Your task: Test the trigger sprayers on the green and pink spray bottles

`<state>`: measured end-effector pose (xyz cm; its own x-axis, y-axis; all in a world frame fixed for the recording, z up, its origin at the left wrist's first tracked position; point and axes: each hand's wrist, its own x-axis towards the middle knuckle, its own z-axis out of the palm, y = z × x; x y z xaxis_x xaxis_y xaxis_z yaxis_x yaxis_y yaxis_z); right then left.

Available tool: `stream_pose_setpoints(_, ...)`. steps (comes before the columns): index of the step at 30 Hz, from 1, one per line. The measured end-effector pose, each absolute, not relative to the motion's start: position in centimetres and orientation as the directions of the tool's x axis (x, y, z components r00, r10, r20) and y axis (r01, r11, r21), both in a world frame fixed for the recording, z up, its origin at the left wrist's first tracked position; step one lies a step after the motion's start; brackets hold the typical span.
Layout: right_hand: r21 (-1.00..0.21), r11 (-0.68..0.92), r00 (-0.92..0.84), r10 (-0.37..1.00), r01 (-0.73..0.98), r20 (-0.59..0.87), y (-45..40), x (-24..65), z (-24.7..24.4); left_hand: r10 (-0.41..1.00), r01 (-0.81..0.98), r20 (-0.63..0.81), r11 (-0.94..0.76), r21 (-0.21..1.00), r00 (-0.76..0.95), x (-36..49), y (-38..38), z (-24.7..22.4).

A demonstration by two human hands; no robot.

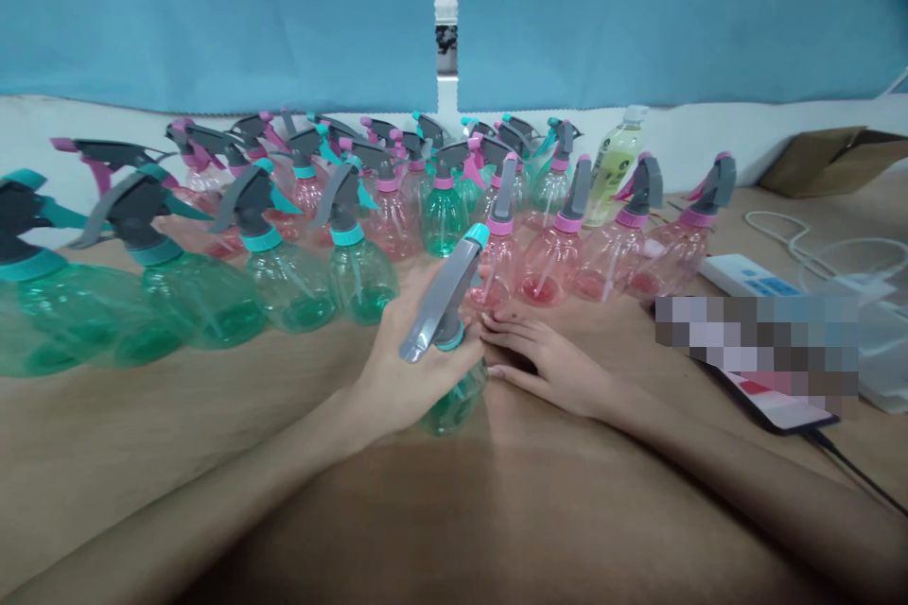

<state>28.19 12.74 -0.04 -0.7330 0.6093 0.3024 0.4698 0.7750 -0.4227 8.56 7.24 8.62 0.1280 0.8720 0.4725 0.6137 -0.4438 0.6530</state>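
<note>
My left hand point(404, 354) is wrapped around a see-through green spray bottle point(454, 402) that has a grey trigger head and a turquoise collar and nozzle. The bottle is close to me at the middle of the table, its nozzle pointing away to the right. To the right of it, my right hand point(546, 361) is open, fingers stretched toward the bottle's side; I cannot tell whether they touch it. Just beyond my hands stand a green spray bottle point(365, 288) and a pink spray bottle point(550, 269), each part of a row.
Several more green and pink spray bottles crowd the back of the wooden table point(234, 416). A drink bottle point(614, 165) with yellow-green contents stands behind the pink row. To the right are a phone point(798, 406), a white cable point(787, 222) and a cardboard box point(823, 161).
</note>
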Motion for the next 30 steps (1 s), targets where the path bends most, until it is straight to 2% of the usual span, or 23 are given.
stream_pose_setpoints(8,-0.415,0.775,-0.738,0.609,0.477,0.291,12.79,28.16,-0.09,0.894,0.597,0.418,-0.426,0.680,0.161,8.72,7.36,8.98)
stream_pose_setpoints(13,-0.420,0.778,-0.737,0.606,0.468,0.301,12.79,28.16,-0.07,0.859,0.590,0.481,-0.482,0.648,0.173,8.66,7.44,8.97)
stream_pose_setpoints(25,-0.416,0.791,-0.743,0.589,0.449,0.318,12.88,28.24,-0.13,0.857,0.640,0.480,-0.477,0.603,0.186,8.30,7.35,9.10)
stream_pose_setpoints(30,-0.412,0.793,-0.748,0.585,0.448,0.314,12.89,28.21,-0.14,0.862,0.615,0.469,-0.477,0.627,0.190,8.48,7.20,9.42)
